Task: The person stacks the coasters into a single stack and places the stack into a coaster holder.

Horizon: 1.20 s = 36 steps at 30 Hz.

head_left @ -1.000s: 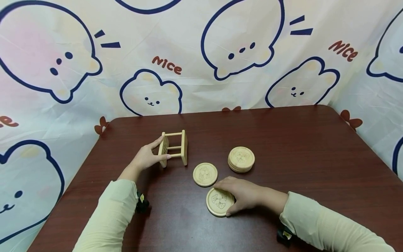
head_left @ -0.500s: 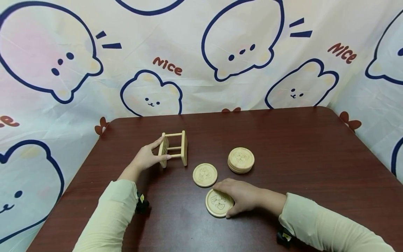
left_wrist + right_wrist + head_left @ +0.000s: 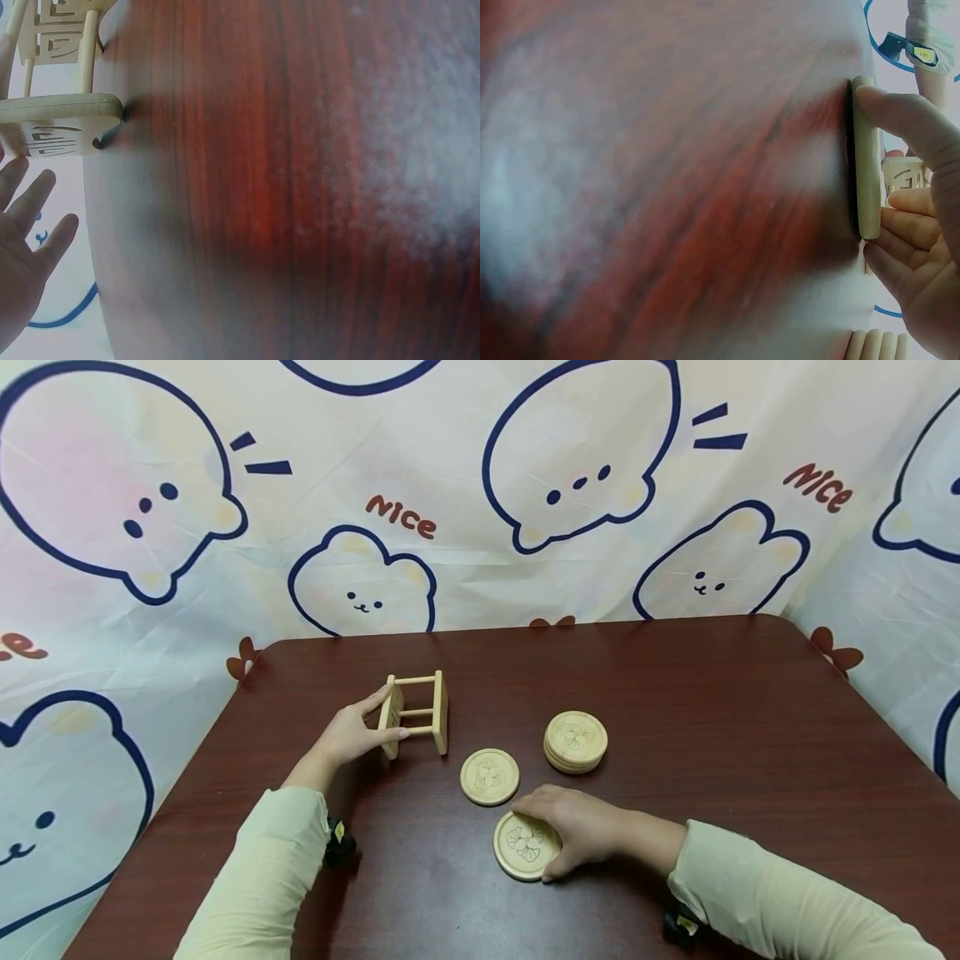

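Note:
My left hand (image 3: 348, 735) holds the near-left side panel of a small wooden coaster holder (image 3: 440, 718), which stands on the table with thin rods joining its two panels. In the left wrist view, several fingers (image 3: 52, 240) are spread beside the slotted panel (image 3: 56, 135). Between thumb and fingers, my right hand (image 3: 585, 828) pinches the rim of a round wooden coaster (image 3: 521, 850) with a flower-like engraving. The right wrist view gives this coaster (image 3: 866, 165) edge-on, close over the tabletop; whether it touches is hard to tell.
Another coaster (image 3: 489, 777) lies flat between the holder and my right hand. Behind it to the right is a stack of coasters (image 3: 576, 735). The dark wooden table (image 3: 712, 710) ends at a cartoon-printed cloth (image 3: 465, 585).
Almost nothing differs. Both hands keep their grip, and the pinched coaster shifts only very slightly in the head view.

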Each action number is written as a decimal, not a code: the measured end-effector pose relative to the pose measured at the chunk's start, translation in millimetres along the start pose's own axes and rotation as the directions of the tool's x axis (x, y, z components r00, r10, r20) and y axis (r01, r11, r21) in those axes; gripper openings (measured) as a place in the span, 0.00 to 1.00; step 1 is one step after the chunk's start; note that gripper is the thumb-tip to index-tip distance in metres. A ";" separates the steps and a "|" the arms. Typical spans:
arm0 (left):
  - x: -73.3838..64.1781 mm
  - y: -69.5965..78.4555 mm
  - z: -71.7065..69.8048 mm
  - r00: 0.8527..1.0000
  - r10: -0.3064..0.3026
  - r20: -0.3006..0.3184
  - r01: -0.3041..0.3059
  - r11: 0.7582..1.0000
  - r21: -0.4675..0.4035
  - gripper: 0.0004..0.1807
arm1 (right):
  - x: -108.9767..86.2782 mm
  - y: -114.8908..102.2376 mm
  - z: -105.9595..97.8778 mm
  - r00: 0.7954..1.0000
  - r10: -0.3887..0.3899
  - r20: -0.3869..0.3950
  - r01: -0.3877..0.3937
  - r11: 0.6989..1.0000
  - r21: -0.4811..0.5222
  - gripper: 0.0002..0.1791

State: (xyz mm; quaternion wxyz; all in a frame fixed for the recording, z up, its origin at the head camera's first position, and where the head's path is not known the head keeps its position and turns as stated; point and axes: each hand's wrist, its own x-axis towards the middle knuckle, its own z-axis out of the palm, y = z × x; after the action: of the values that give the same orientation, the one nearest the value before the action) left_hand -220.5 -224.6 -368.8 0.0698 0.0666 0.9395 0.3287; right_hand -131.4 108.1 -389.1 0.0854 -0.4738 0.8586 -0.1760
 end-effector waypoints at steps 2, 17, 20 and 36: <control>-0.1 0.3 -0.3 1.000 -0.001 0.002 0.001 1.000 -0.003 0.52 | -0.5 0.4 0.2 1.000 -0.003 -0.007 0.003 1.000 0.005 0.42; -0.3 0.0 -1.3 1.000 -0.004 0.001 0.004 1.000 -0.011 0.52 | -5.8 4.1 -4.8 0.999 0.024 -0.045 -0.020 0.997 0.080 0.43; 0.1 -0.2 -1.1 1.000 -0.009 0.006 0.009 1.000 -0.015 0.52 | -6.8 4.1 -7.3 0.998 0.024 -0.056 -0.019 0.996 0.088 0.43; 0.3 -0.3 0.1 1.000 0.005 0.001 -0.005 1.000 0.005 0.52 | -12.0 1.8 -24.6 0.993 0.056 -0.100 -0.048 0.996 0.079 0.43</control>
State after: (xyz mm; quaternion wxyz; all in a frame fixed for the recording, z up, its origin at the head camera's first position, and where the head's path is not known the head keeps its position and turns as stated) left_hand -220.8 -224.7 -369.1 0.0691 0.0692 0.9401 0.3266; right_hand -134.1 124.6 -367.3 0.0638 -0.4380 0.8666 -0.2303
